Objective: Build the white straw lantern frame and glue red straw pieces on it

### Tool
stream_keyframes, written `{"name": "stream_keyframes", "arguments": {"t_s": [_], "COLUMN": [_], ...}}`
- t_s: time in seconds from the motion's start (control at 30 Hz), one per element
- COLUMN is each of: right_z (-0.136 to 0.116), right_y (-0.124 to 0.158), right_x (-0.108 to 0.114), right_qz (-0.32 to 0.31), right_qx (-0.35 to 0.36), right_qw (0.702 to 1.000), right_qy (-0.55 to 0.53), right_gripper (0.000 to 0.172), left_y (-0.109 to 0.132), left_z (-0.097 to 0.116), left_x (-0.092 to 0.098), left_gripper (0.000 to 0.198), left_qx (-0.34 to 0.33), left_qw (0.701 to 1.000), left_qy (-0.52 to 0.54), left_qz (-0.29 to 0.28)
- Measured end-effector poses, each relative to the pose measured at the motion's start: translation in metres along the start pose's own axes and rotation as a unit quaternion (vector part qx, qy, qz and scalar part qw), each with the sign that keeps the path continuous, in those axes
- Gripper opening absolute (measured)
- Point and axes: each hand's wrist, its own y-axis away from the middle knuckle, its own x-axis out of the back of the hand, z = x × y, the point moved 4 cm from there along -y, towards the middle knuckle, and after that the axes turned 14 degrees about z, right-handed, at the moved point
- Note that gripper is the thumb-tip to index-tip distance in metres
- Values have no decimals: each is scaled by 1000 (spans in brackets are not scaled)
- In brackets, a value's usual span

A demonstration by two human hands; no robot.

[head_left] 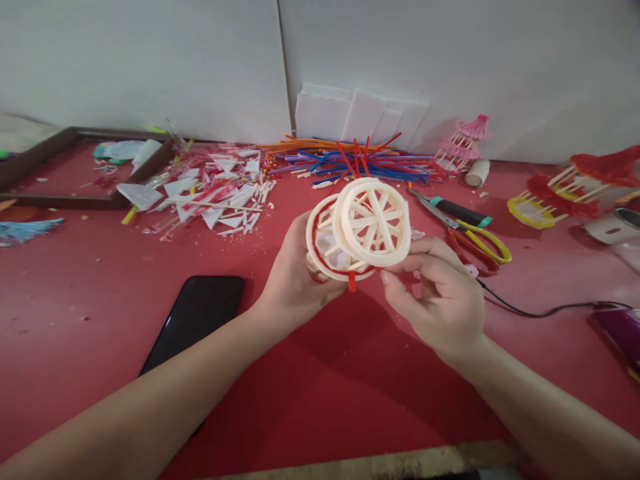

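A cream tiered model [373, 220] of round rings and thin sticks is held up over the red table, its spoked top ring tilted toward me. My left hand [295, 273] is wrapped round its lower part from the left. A red pipe cleaner [345, 270] runs along the lower ring, with a short end hanging down in front. At the right side of that ring, my right hand [435, 287] is closed, thumb and fingertips pinching near the red strip. The fingertips partly hide what lies between them.
A black phone [200, 313] lies left of my arms. Scissors with red and yellow handles [480, 243] and pliers [445, 213] lie to the right. Pipe cleaners [325, 160], scraps [215, 187] and a wooden frame [60, 197] sit along the back. Finished-looking tiered models [565, 190] stand at right.
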Motion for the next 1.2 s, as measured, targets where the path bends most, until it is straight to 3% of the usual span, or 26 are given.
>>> {"name": "stream_keyframes", "arguments": {"t_s": [0.33,0.5,0.63,1.2], "right_z": [-4,-12,-12,-8], "right_y": [-2,-6,-5,1], "right_x": [1,6,10,12], "right_qz": [-11,-14,-6,-4], "right_qx": [13,136,205,174], "right_qw": [1000,990,977,984], "right_qy": [17,33,56,31], "right_gripper": [7,28,31,40], "left_y": [1,0,-1,2], "left_z": [-1,3,6,5], "left_x": [0,-1,-3,-5], "left_gripper": [90,91,91,109], "left_qx": [60,119,130,135], "left_qw": [998,992,991,989], "left_qy": [28,34,42,59], "left_qz": [0,-7,-10,-24]}}
